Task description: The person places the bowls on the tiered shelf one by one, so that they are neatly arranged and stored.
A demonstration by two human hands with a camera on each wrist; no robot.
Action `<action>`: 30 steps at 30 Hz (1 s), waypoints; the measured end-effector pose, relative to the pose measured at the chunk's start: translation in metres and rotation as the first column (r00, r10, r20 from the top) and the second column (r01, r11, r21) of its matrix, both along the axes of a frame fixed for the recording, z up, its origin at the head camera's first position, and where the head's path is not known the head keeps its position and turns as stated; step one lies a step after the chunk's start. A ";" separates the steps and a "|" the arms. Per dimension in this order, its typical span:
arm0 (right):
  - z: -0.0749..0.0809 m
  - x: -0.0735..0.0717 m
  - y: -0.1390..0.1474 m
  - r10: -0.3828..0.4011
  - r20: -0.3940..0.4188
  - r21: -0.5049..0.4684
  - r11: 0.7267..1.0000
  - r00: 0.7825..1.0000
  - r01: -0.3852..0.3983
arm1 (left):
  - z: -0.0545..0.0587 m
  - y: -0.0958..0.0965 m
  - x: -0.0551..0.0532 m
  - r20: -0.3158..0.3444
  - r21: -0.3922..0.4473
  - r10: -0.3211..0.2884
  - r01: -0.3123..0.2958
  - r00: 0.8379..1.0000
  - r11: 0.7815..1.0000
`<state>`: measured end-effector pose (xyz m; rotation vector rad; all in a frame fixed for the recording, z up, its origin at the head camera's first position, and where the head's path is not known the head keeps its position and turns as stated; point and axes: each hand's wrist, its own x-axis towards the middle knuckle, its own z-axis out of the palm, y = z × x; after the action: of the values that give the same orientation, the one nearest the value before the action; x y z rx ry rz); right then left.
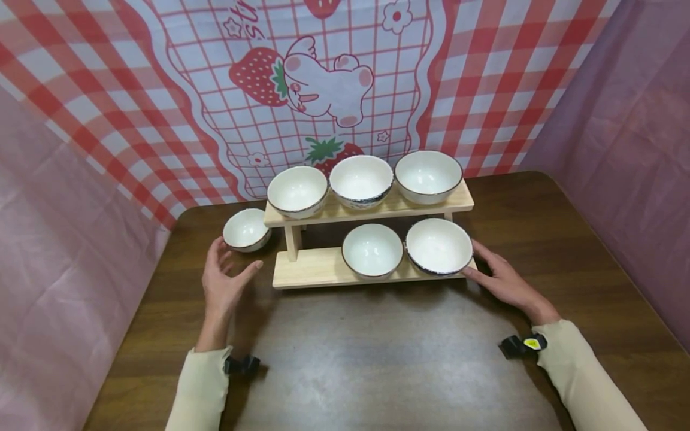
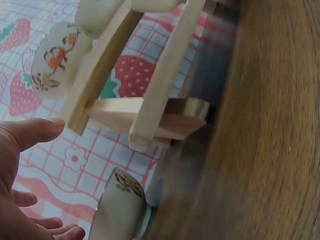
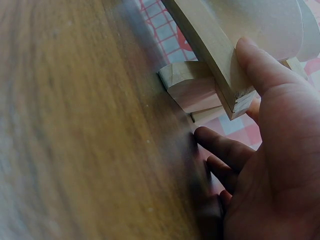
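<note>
At the left, a small white bowl [image 1: 246,230] with a brown rim stands on the table, flower-patterned outside in the left wrist view. My left hand [image 1: 223,281] is beside it, thumb and fingers spread, holding nothing. A two-tier wooden stand [image 1: 307,267] carries three bowls on top and two below. My right hand [image 1: 504,278] touches the side of the dark-rimmed lower right bowl [image 1: 439,246]. In the right wrist view its thumb [image 3: 260,62] lies along that bowl above the board's end, its other fingers relaxed and partly hidden.
On the upper shelf stand a left bowl [image 1: 297,190], a middle bowl [image 1: 361,181] and a right bowl [image 1: 428,175]. Another bowl [image 1: 372,250] is mid-lower shelf. A strawberry-print cloth [image 1: 334,78] hangs behind the brown table [image 1: 345,359]. Pink cloth [image 1: 620,149] hangs at the sides.
</note>
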<state>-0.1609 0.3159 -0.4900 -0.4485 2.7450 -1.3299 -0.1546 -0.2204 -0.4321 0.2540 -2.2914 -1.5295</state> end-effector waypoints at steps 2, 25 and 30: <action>0.000 0.000 0.000 -0.003 0.003 0.006 1.000 1.000 0.003 | -0.002 -0.002 -0.002 0.010 -0.009 0.016 -0.016 1.000 1.000; 0.004 -0.001 -0.001 -0.006 0.070 -0.015 1.000 0.998 0.007 | -0.021 -0.010 -0.030 0.092 -0.050 0.072 -0.067 0.993 0.996; 0.004 -0.001 -0.001 -0.005 0.069 -0.019 1.000 0.998 0.006 | -0.024 -0.011 -0.035 0.080 -0.024 0.074 -0.072 0.994 0.997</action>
<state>-0.1619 0.3146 -0.4862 -0.3890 2.6821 -1.3480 -0.1896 -0.2311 -0.4564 0.3957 -2.3316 -1.4831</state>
